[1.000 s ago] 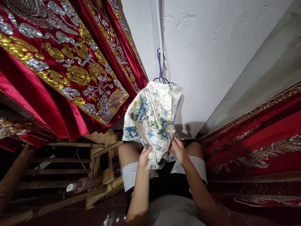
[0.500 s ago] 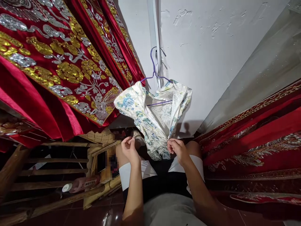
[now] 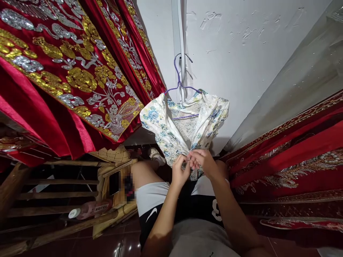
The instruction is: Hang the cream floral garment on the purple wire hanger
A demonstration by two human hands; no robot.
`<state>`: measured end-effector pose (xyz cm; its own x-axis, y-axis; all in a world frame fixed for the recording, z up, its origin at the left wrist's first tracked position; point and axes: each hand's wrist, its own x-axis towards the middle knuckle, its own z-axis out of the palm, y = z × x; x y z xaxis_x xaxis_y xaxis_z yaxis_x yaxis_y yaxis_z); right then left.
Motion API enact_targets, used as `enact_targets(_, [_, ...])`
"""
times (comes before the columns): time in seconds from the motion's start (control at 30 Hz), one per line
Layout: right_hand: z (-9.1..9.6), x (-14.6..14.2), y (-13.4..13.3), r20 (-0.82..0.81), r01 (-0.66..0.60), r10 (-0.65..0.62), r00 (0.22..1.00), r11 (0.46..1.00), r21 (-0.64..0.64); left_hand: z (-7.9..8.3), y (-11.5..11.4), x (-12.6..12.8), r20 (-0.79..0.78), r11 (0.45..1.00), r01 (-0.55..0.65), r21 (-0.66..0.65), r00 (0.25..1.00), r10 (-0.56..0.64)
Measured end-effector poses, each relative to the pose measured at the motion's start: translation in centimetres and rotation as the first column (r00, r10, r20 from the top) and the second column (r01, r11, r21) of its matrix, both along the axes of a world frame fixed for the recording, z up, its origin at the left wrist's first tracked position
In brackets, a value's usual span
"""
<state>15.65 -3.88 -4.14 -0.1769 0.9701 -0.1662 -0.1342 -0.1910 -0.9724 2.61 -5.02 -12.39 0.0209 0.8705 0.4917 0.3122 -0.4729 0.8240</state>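
A white floral blouse point(image 3: 168, 134) with blue and yellow flowers hangs on a purple wire hanger point(image 3: 179, 76), its V-shaped front gaping down to my hands. My right hand point(image 3: 200, 161) is closed in a pinch on the blouse's front, just under the point of the V. Right beside it, my left hand point(image 3: 181, 168) has thumb and fingers pinched together at the same spot, almost touching the right fingertips. Whatever small part lies between the fingers is too small to make out. The lower hem shows partly below my hands, over my knees.
Red cloth with gold and silver sequins point(image 3: 80, 78) hangs at the left, and more red embellished fabric point(image 3: 294, 171) at the right. A white wall point(image 3: 227, 71) stands behind. Lower left are a wooden rack point(image 3: 61, 182), a pink bottle point(image 3: 91, 209) and a shoe point(image 3: 156, 156).
My left hand has moved right, from beside the blouse to its front, meeting my right hand. The right hand shifted slightly up, and the blouse's right side spreads wider.
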Motion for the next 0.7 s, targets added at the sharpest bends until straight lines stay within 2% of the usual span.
enact_targets(0.1, [3.4,0.4,3.2,0.034,0.049,-0.053,0.998,0.992,0.116,-1.2,0.9,-0.1,-0.083,0.999,0.004,-0.051,0.997,-0.008])
enact_targets(0.13, [4.7,0.4,4.6,0.052,0.023,-0.031,0.998,0.989,0.144,-1.6,1.2,-0.1,-0.114,0.997,-0.006,-0.073,0.994,-0.003])
enact_targets(0.3, [10.8,-0.8,10.0,-0.045,0.102,-0.093,0.995,0.949,0.298,-3.2,2.7,-0.3,-0.219,0.992,0.005,-0.129,0.975,-0.034])
enact_targets(0.37, [12.0,-1.4,10.7,-0.060,0.113,-0.098,0.993,0.932,0.344,-3.4,3.2,-0.5,-0.256,0.989,0.024,-0.143,0.965,-0.061])
enact_targets(0.43, [12.2,-1.8,10.7,-0.042,0.085,-0.075,0.996,0.926,0.367,-2.8,4.0,-1.0,-0.287,0.986,0.036,-0.161,0.954,-0.082])
enact_targets(0.5, [11.8,-1.7,10.3,-0.020,0.053,-0.049,0.999,0.917,0.395,-0.9,5.0,-1.8,-0.303,0.988,0.049,-0.149,0.949,-0.093])
enact_targets(0.53, [11.5,-1.6,10.1,-0.014,0.042,-0.040,0.999,0.910,0.412,0.7,5.7,-2.2,-0.302,0.993,0.050,-0.111,0.950,-0.082])
enact_targets(0.6, [11.1,-1.2,9.7,-0.005,0.029,-0.029,1.000,0.898,0.438,4.9,7.1,-3.1,-0.271,0.997,0.026,0.069,0.963,-0.006])
enact_targets(0.7, [11.1,-0.9,9.5,0.021,0.009,-0.022,1.000,0.888,0.460,12.1,9.3,-4.0,-0.163,0.922,-0.089,0.376,0.974,0.160])
